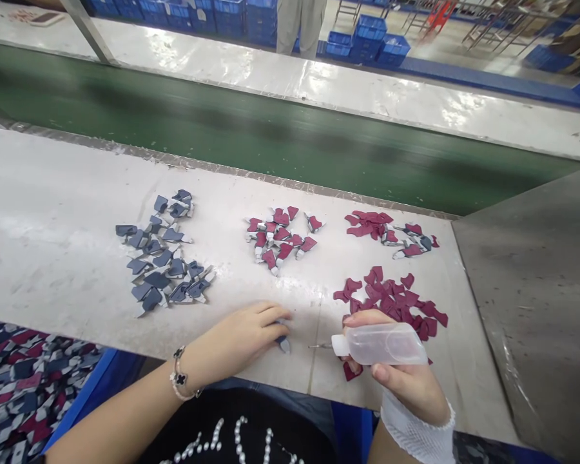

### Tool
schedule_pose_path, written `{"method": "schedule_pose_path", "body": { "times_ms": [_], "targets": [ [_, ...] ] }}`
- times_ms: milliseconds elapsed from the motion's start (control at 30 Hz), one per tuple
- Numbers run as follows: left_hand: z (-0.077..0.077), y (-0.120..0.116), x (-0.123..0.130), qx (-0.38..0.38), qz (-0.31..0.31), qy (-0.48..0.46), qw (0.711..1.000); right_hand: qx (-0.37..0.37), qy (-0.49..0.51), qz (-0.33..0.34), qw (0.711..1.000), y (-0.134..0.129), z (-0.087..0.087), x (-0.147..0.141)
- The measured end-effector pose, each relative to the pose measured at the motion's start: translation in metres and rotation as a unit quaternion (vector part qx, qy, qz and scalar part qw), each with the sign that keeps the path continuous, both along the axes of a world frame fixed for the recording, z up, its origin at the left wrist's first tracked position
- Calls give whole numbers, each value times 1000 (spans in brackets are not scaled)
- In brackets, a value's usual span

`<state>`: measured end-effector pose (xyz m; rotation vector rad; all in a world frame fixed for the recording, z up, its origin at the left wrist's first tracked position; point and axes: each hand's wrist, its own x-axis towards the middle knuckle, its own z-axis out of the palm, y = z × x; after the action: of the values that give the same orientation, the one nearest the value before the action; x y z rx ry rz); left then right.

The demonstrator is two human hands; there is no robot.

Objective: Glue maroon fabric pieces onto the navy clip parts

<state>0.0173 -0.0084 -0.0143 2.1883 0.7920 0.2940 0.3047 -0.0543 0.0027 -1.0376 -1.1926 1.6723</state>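
Observation:
My left hand (251, 335) rests on the pale worktop, its fingers closed on a small dark blue and grey piece (283, 343) that shows past the fingertips. To its right, my right hand (406, 380) grips a translucent squeeze bottle (386, 343), held sideways with its thin metal tip pointing left toward that piece, not touching it. Loose maroon pieces (396, 299) lie behind and partly under the bottle. Farther back sits a cluster of maroon and grey pieces (280, 235). A group of blue and grey pieces (157, 280) spreads out beyond my left forearm.
A green conveyor belt (270, 148) runs behind the worktop (53, 258). At the right stands a metal panel (536, 277). A blue bin (94, 393) full of mixed pieces is at the lower left. Across the belt a person's legs (299, 26) show near blue crates (370, 38).

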Motion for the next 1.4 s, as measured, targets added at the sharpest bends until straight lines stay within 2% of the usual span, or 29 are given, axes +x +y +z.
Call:
{"method": "schedule_pose_path", "body": {
  "times_ms": [67,100,167,233,267,333,433,533,667,767,967,1233,1400],
  "targets": [
    [-1,-1,1,-69,95,-54,992,-3,5,-6,1000,-2,5,2],
    [0,-1,0,-130,147,-99,975,-6,11,-5,1000,-4,9,2],
    [3,-2,0,-280,224,-203,911,-16,17,-8,1000,-6,17,0],
    [7,-3,1,-399,247,-281,837,-22,6,-26,999,-7,25,-7],
    [8,-5,2,-433,241,-302,814,-24,-6,-38,999,-7,28,-13],
    [9,-9,5,-455,226,-324,798,-21,-40,-65,997,-6,36,-27],
    [8,-16,11,-431,237,-338,803,19,-115,-98,988,-2,46,-50],
    [7,-24,16,-377,264,-329,825,70,-179,-120,974,1,54,-68],
    [9,-31,19,-286,280,-289,870,127,-225,-97,961,3,59,-79],
    [8,-35,20,-241,280,-279,887,149,-249,-71,954,2,60,-83],
    [8,-36,17,-240,266,-267,895,171,-283,-68,941,2,62,-86],
    [11,-36,16,-233,265,-258,900,184,-282,-47,940,4,64,-88],
    [12,-34,17,-217,269,-250,905,198,-303,-61,930,3,67,-89]
  ]
}}
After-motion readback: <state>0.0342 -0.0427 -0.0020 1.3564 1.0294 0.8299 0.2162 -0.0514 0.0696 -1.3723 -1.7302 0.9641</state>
